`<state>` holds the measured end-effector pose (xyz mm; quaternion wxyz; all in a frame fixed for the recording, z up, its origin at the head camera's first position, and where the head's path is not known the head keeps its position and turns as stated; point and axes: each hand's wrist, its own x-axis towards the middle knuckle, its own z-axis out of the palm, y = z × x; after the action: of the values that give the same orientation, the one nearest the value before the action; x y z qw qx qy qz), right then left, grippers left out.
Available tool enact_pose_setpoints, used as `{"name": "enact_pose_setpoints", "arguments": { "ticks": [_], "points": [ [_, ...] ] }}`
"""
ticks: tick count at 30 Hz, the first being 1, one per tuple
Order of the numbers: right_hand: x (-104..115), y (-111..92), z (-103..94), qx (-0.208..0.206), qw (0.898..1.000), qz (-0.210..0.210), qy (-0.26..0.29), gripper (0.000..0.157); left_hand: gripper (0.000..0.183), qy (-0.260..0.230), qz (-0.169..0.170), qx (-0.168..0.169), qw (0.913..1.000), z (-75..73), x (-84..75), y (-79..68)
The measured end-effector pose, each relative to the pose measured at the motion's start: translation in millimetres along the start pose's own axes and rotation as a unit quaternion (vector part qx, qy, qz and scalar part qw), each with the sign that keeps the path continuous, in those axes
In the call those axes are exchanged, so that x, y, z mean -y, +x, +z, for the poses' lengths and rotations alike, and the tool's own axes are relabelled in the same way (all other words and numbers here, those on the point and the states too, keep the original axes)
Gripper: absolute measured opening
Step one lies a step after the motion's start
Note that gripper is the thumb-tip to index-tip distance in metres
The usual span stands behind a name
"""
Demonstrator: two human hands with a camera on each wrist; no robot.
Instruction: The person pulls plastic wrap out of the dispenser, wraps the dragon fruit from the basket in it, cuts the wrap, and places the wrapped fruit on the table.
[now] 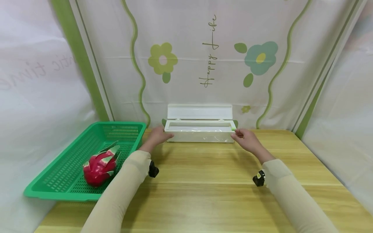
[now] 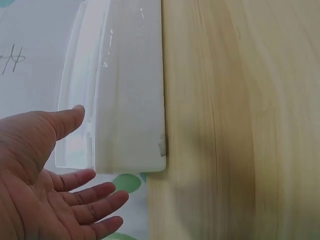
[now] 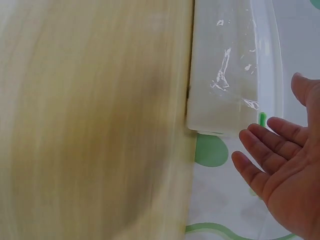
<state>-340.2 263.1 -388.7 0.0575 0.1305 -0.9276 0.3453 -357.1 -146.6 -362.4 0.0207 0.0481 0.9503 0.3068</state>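
Note:
A long white cling film dispenser (image 1: 199,137) stands at the back edge of the table, its lid (image 1: 199,112) raised. Clear film (image 3: 222,70) drapes over its front and shines. A small green slider (image 3: 262,119) sits at its right end. My left hand (image 1: 157,137) is at the dispenser's left end; in the left wrist view its fingers are spread and hold nothing. Beside the right end is my right hand (image 1: 247,140), fingers extended and slightly bent in the right wrist view, close to the green slider. Whether either hand touches the dispenser I cannot tell.
On the left a green plastic basket (image 1: 62,195) holds a red dragon fruit (image 1: 99,170). The wooden table (image 1: 204,194) reaches back to a printed fabric curtain (image 1: 189,81), with more fabric on both sides.

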Motion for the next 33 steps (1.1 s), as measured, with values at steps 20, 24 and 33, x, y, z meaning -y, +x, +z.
{"name": "enact_pose_setpoints", "arguments": {
  "ticks": [20,24,33],
  "points": [
    [-8.7,0.0,22.8,-0.003,0.998,0.055,0.039,0.055,0.039,-0.139,-0.056,-0.060,0.9869,34.3,19.2,10.5],
    [-8.2,-0.2,25.7,-0.002,0.996,0.072,0.054,0.054,0.038,-0.157,-0.082,-0.072,0.9815,37.8,19.4,11.0],
    [-10.4,3.5,32.7,-0.009,0.991,0.086,0.099,0.053,0.036,-0.232,-0.108,-0.080,0.9635,48.3,24.0,14.4]
  ]
}}
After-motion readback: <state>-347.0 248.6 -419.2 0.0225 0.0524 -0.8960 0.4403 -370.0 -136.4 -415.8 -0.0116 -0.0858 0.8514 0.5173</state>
